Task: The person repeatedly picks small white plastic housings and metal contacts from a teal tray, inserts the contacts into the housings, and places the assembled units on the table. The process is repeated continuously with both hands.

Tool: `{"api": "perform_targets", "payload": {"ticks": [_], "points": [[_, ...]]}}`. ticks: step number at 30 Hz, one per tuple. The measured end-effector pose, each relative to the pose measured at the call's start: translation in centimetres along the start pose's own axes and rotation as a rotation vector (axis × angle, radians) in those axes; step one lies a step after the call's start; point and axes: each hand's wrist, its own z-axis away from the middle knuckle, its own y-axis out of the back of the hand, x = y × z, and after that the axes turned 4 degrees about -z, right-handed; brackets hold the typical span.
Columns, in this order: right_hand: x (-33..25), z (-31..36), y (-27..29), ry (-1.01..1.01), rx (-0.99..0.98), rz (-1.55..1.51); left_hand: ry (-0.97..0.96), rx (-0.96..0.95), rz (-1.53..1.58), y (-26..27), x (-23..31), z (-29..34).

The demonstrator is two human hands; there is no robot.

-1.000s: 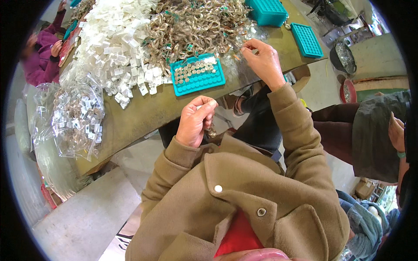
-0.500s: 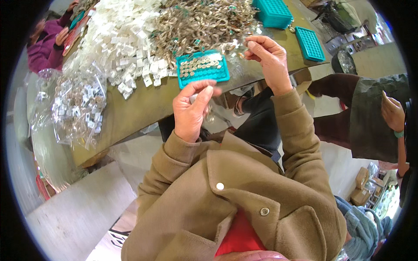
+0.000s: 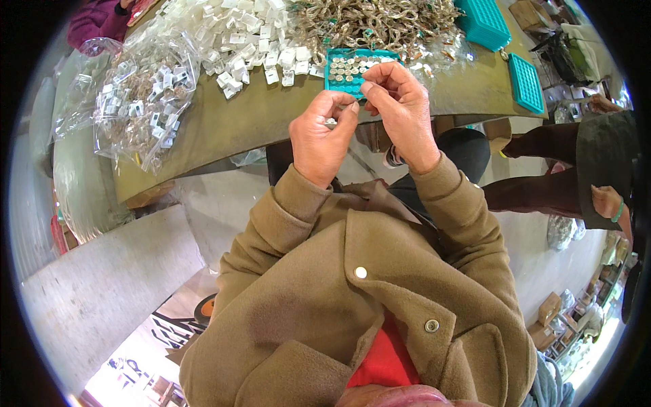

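Pinched in my left hand is a small white plastic piece, mostly covered by the thumb and fingers. My right hand is beside it, thumb and fingertips pressed together; whatever they hold is too small or hidden to make out. Just beyond both hands lies a teal tray on the table, with rows of round silvery discs that look like button cells. The right hand covers the tray's right part.
White plastic cases are heaped beyond the left hand, next to a tangled pile of wire loops. A clear bag of parts sits left. Teal trays are stacked right, near a single tray. Another person stands right.
My right hand has come from beside the wire pile down to my left hand, fingertips now close together. The view has shifted, so the table sits higher and further right.
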Motion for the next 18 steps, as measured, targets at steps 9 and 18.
{"api": "perform_targets", "payload": {"ticks": [9,18], "points": [[0.9,1.0,-1.0,-0.190,-0.086,-0.185,0.329,0.020,0.526,1.3,-0.7,0.4],[1.6,0.7,-1.9,-0.251,-0.193,-0.286,0.204,0.000,0.332,3.1,-0.9,0.5]]}}
